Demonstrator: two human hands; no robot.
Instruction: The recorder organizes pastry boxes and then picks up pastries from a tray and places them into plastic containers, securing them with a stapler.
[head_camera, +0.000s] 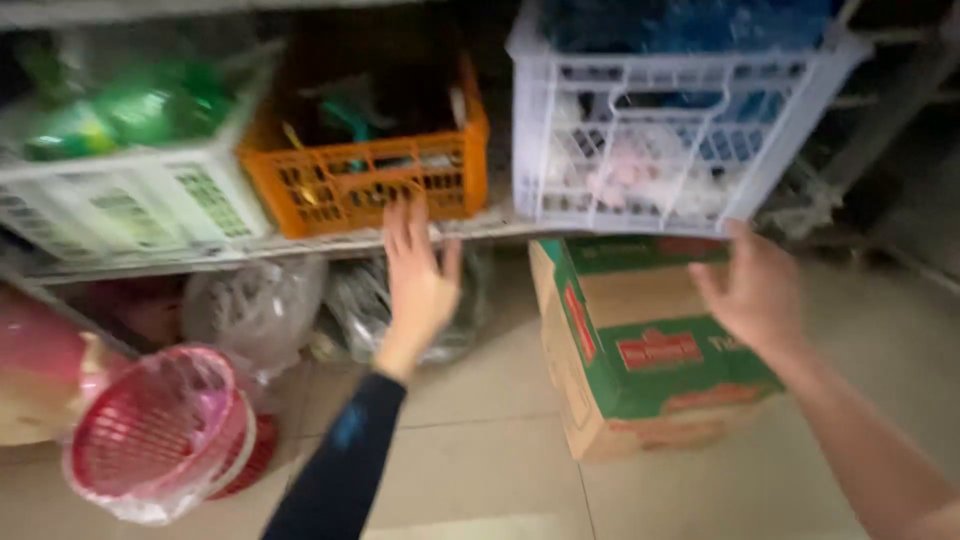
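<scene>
Head view, blurred by motion; fine detail is lost.

Left hand (418, 275): raised, back toward the camera, fingers spread apart and clamped on nothing. The fingertips are seen against the lower front of an orange crate (372, 165) of rigid lattice plastic; whether they touch it cannot be told. A dark, close-fitting sleeve (340, 470) covers the forearm.

Right hand (758, 290): bare-armed, open, fingers loosely parted, nothing gripped. It is held just below the bottom right corner of a white crate (670, 130), a tall box of square-holed plastic mesh. Contact with the crate cannot be judged. Blue and pale soft-looking contents are glimpsed through the mesh.

Both crates are set on a pale shelf (300, 245), the orange one left of the white. Further left, a second white basket (130, 190) with slotted sides is seen, green glossy things inside.

Under the shelf: a cardboard box (640, 360), brown with green printed panels and red labels, stands on the floor directly beneath the right hand. Crumpled translucent plastic bags (255, 310) are bunched behind the left wrist. At lower left, a round pink basket (160, 430) of fine mesh lies tilted, wrapped in clear film.

The floor (480, 470) is laid with smooth, pale, glossy tiles.
</scene>
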